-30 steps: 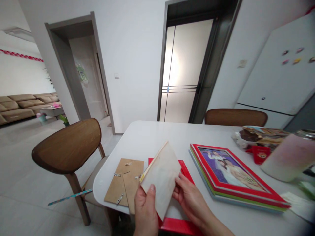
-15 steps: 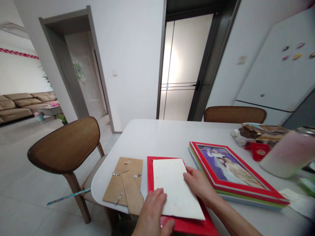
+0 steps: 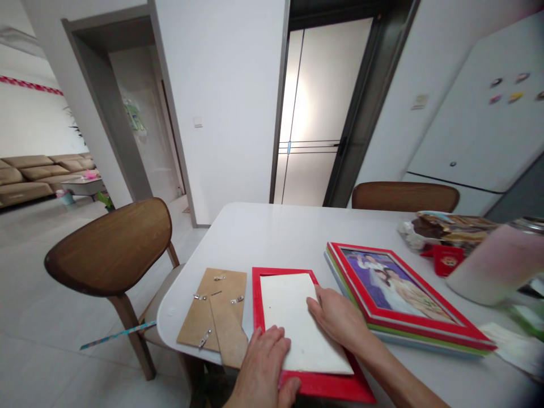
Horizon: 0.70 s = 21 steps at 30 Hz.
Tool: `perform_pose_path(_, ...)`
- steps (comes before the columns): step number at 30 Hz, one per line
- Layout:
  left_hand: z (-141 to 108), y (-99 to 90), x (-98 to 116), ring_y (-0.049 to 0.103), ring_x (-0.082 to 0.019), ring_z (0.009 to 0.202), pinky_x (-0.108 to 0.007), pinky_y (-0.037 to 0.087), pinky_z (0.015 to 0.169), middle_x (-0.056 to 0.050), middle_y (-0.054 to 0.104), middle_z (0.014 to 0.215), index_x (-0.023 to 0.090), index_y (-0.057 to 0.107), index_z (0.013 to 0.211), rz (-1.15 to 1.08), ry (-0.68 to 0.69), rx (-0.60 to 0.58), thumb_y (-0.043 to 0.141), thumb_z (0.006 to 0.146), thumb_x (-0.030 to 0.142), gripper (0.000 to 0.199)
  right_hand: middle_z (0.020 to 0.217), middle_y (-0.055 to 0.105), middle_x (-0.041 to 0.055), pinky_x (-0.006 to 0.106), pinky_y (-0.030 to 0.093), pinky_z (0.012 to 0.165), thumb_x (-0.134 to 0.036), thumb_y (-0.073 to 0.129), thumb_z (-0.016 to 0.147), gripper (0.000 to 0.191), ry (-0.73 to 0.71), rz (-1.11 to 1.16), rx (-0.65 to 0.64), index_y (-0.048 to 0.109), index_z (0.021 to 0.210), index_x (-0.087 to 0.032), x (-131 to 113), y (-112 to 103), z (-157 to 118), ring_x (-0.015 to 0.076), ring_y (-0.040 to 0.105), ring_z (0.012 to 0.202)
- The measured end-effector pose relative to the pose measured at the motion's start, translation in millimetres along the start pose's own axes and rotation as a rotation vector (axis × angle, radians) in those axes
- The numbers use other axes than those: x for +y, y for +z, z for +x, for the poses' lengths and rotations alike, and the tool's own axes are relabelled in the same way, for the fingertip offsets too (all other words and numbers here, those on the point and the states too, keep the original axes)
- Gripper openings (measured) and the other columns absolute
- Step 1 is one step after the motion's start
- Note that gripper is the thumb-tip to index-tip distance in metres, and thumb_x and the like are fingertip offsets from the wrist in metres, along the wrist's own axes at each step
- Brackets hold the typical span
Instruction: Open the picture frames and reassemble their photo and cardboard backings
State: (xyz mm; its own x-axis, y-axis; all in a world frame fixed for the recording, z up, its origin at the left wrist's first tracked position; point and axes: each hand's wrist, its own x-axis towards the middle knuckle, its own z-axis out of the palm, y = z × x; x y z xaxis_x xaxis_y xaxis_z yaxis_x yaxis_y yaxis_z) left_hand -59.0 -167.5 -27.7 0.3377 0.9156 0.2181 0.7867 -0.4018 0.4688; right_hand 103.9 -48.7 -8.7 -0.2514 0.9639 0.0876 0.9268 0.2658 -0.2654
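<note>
A red picture frame [image 3: 323,386] lies on the table with a white backing sheet [image 3: 293,323] over its middle, slightly askew to it. My left hand [image 3: 266,362] rests at the lower left, fingers stretched over the sheet's edge and thumb apart by the frame's bottom rail. At the sheet's right edge, my right hand [image 3: 340,320] holds it, thumb on top; the other fingertips are mostly hidden. Left of the frame is a brown backboard [image 3: 195,323] with metal clips. Its loose stand leg [image 3: 229,334] angles toward me.
To the right, a red-framed wedding photo [image 3: 399,289] tops a stack of frames. Beyond it stand a pinkish jar [image 3: 495,266], a red packet [image 3: 448,260] and an open bag [image 3: 450,226]. A wooden chair [image 3: 114,249] is at the table's left.
My right hand has moved slightly left along with the white sheet, which now sits a little further left over the red frame. My left hand stays nearly in place.
</note>
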Motion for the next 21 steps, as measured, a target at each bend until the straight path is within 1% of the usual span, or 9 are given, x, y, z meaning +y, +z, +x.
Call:
perform_pose_path(2, -0.1, -0.6, 1.2, 0.037, -0.029, 0.116, -0.053, 0.028, 0.095, -0.020, 0.044, 0.122, 0.006, 0.045, 0.113, -0.011, -0.010, -0.019, 0.052, 0.068, 0.015, 0.046, 0.083, 0.057, 0.0125, 0.030, 0.036, 0.058, -0.034, 0.033, 0.078, 0.033, 0.018, -0.128, 0.038, 0.055, 0.091, -0.013, -3.0, 1.8, -2.7, 0.0240, 0.057, 0.074)
perform_pose_path(4, -3.3, -3.0, -0.2, 0.035, -0.028, 0.117, -0.052, 0.026, 0.096, -0.019, 0.043, 0.124, 0.008, 0.044, 0.114, -0.037, -0.003, -0.018, 0.052, 0.067, 0.014, 0.048, 0.086, 0.054, 0.0116, 0.030, 0.036, 0.058, -0.037, 0.031, 0.079, 0.035, 0.015, -0.219, 0.079, 0.053, 0.095, -0.014, -3.6, 3.6, -4.3, 0.0232, 0.056, 0.075)
perform_pose_path(7, -14.5, -13.2, -9.2, 0.031, -0.026, 0.120, -0.047, 0.026, 0.098, -0.017, 0.038, 0.128, 0.011, 0.040, 0.119, -0.093, -0.013, 0.008, 0.054, 0.066, 0.016, 0.054, 0.088, 0.053, 0.0118, 0.031, 0.037, 0.060, -0.040, 0.033, 0.079, 0.037, 0.007, -0.219, 0.110, 0.053, 0.099, -0.015, -1.6, 6.0, -5.5, 0.0233, 0.054, 0.077)
perform_pose_path(9, -23.6, -23.9, -17.6, 0.028, -0.027, 0.121, -0.045, 0.025, 0.099, -0.015, 0.035, 0.131, 0.013, 0.038, 0.121, -0.123, -0.086, 0.017, 0.058, 0.065, 0.020, 0.060, 0.099, 0.052, 0.0139, 0.033, 0.037, 0.065, -0.040, 0.035, 0.078, 0.036, -0.023, -0.178, 0.134, 0.054, 0.098, -0.017, -0.6, 8.1, -7.1, 0.0254, 0.052, 0.087)
perform_pose_path(12, -32.9, -37.7, -26.7, 0.025, -0.029, 0.122, -0.045, 0.023, 0.100, -0.015, 0.030, 0.133, 0.015, 0.037, 0.123, -0.140, -0.223, -0.019, 0.066, 0.058, 0.026, 0.073, 0.114, 0.047, 0.0140, 0.037, 0.036, 0.075, -0.036, 0.038, 0.077, 0.035, -0.056, -0.093, 0.178, 0.055, 0.102, -0.018, -1.3, 12.7, -10.8, 0.0274, 0.045, 0.101)
perform_pose_path(14, -34.3, -41.8, -27.8, 0.023, -0.030, 0.123, -0.046, 0.020, 0.100, -0.015, 0.028, 0.134, 0.014, 0.035, 0.125, -0.138, -0.272, -0.057, 0.069, 0.054, 0.028, 0.080, 0.115, 0.048, 0.0139, 0.038, 0.036, 0.079, -0.034, 0.038, 0.078, 0.036, -0.049, -0.028, 0.179, 0.055, 0.105, -0.018, -1.8, 15.3, -12.2, 0.0270, 0.044, 0.103)
perform_pose_path(16, -32.6, -42.1, -26.0, 0.023, -0.029, 0.123, -0.045, 0.018, 0.101, -0.016, 0.027, 0.134, 0.013, 0.032, 0.126, -0.125, -0.289, -0.073, 0.070, 0.052, 0.029, 0.084, 0.115, 0.049, 0.0136, 0.038, 0.036, 0.081, -0.033, 0.037, 0.078, 0.037, -0.042, 0.061, 0.142, 0.055, 0.106, -0.016, -0.7, 16.6, -11.7, 0.0259, 0.045, 0.102)
perform_pose_path(19, -27.4, -39.1, -22.5, 0.022, -0.028, 0.123, -0.047, 0.018, 0.101, -0.016, 0.025, 0.135, 0.014, 0.029, 0.127, -0.103, -0.282, -0.073, 0.072, 0.050, 0.034, 0.091, 0.115, 0.050, 0.0117, 0.035, 0.035, 0.085, -0.032, 0.038, 0.076, 0.037, -0.035, 0.223, 0.055, 0.058, 0.103, -0.016, 3.3, 15.9, -8.5, 0.0230, 0.047, 0.102)
perform_pose_path(21, -24.3, -36.7, -21.2, 0.021, -0.029, 0.123, -0.048, 0.017, 0.101, -0.017, 0.024, 0.135, 0.014, 0.028, 0.128, -0.081, -0.272, -0.078, 0.072, 0.049, 0.038, 0.094, 0.116, 0.050, 0.0110, 0.033, 0.034, 0.088, -0.031, 0.041, 0.073, 0.035, -0.009, 0.321, 0.039, 0.060, 0.099, -0.016, 5.6, 14.5, -6.6, 0.0215, 0.048, 0.104)
